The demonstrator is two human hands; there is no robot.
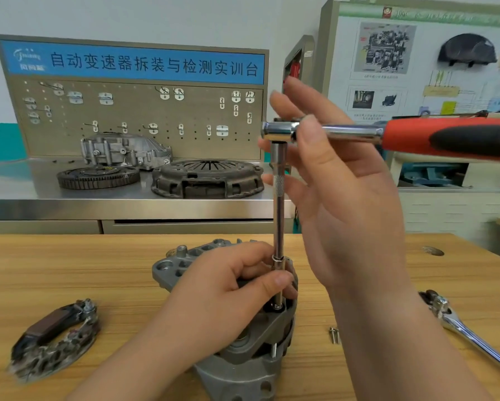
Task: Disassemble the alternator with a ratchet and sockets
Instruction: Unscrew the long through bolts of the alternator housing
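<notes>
Head view: finds the alternator (243, 369) standing on the wooden table (69, 270), front and middle. Holds it down with the left grip (222, 287), fingers curled over the top, thumb against the long bar (278, 221), likely to stop wobble and aim the bar straight at its bolt. Has the ratchet (402, 137) high on that bar, so the handle can swing. Pinches the shiny neck with the right grip (338, 175): thumb in front, other fingers straight and spread behind. Shows a second ratchet (474, 337) and small screws (334, 335) lying on the right.
</notes>
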